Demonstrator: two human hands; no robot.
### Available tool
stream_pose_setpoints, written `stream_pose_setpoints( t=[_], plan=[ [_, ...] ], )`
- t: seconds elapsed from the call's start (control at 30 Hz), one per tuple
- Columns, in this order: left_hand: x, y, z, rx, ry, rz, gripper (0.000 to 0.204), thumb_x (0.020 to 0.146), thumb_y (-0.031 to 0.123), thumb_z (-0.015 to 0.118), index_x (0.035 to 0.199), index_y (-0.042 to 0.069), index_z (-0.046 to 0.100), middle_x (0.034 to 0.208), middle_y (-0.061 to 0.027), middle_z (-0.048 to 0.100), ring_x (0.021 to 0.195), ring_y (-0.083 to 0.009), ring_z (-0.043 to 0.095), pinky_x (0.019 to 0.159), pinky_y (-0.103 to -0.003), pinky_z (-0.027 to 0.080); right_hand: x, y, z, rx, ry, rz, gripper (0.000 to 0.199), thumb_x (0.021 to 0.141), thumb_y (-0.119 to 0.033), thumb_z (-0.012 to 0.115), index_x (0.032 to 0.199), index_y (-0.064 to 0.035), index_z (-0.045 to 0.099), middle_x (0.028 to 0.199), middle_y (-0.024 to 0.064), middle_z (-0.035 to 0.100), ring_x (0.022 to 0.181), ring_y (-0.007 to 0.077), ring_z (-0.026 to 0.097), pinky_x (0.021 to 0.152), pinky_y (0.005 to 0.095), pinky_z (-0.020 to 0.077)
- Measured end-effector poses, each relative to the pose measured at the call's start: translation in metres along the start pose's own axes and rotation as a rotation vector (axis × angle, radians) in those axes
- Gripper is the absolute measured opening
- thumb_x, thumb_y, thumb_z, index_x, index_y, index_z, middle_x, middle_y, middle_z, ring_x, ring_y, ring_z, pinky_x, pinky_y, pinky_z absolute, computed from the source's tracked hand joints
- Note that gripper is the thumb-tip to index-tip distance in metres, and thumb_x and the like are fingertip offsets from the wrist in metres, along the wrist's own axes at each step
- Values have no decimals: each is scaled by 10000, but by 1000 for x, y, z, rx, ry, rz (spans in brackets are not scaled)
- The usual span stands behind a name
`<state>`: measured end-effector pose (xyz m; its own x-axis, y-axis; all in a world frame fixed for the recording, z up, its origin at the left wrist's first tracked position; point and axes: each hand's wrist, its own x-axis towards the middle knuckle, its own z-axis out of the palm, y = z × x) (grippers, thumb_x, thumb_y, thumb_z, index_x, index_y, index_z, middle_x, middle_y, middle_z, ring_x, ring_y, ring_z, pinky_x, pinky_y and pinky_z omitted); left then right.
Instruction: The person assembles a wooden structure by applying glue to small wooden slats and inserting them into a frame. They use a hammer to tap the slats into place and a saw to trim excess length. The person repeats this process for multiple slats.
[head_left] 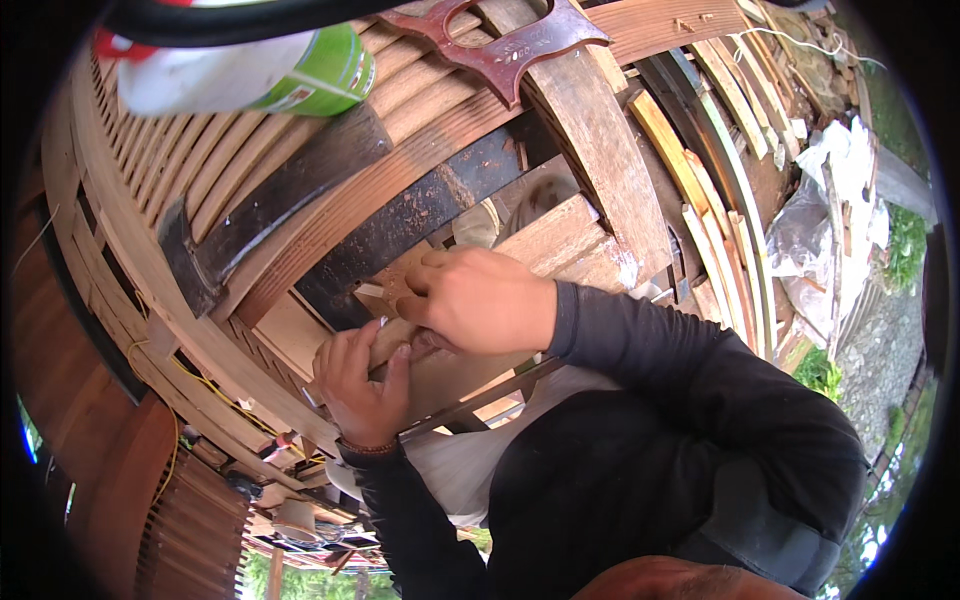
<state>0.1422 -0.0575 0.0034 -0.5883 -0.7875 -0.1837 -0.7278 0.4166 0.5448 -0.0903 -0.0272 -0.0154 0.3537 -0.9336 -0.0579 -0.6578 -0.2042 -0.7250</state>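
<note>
My left hand (362,390) is closed round a small brown wooden piece (388,343), thumb on one side and fingers on the other. Over the same piece, my right hand (482,300) has its fingers curled tightly. Most of the wooden piece is hidden by my fingers. Just beyond my hands, a pale wooden board (552,240) lies near a dark rusty metal bar (425,215). A round pale object (477,224) shows beside the board, too covered to name.
A dark-handled hammer (290,205) rests on slatted wood at the left. Behind it is a white and green bottle (325,72). A saw with a reddish handle (510,50) lies at the top. Timber strips (715,205) and a clear plastic sheet (825,215) are on the right.
</note>
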Motion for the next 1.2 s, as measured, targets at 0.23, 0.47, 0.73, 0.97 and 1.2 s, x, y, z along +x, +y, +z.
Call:
stream_pose_setpoints(
  t=[0.23,0.47,0.73,0.97,1.2],
  plan=[
    [0,-9,4,-87,15,29,402,831,279,807,1142,36,732,955,-122,678,896,-331,644,825,-449,471,0,1,-6,47,11,-30,323,772,-313,803,894,-42,677,912,96,643,923,304,660,772,423,565],
    [-1,-7,6,-64,63,32,396,837,275,811,1128,19,733,971,-122,685,901,-332,647,818,-448,477,3,-1,-11,54,-40,-25,334,790,-289,777,966,-6,750,1047,140,730,1025,330,704,862,434,575],
    [2,-9,3,-174,21,0,391,842,276,812,1113,4,738,992,-141,687,910,-348,643,816,-461,495,6,-1,-14,32,-133,7,301,777,-301,763,931,-42,762,1033,113,730,1007,303,700,859,431,559],
    [2,-5,6,-132,63,41,378,829,216,818,1122,-8,739,994,-155,692,905,-356,650,786,-453,512,2,3,-7,7,75,-98,287,756,-291,811,902,-63,713,899,63,653,907,272,653,787,412,511],
    [4,-8,3,-183,26,45,380,840,228,817,1122,-15,739,1031,-168,709,911,-360,660,806,-451,526,1,1,-7,-7,19,-74,277,752,-299,815,906,-88,723,887,34,654,907,237,645,787,400,471]
  ],
)
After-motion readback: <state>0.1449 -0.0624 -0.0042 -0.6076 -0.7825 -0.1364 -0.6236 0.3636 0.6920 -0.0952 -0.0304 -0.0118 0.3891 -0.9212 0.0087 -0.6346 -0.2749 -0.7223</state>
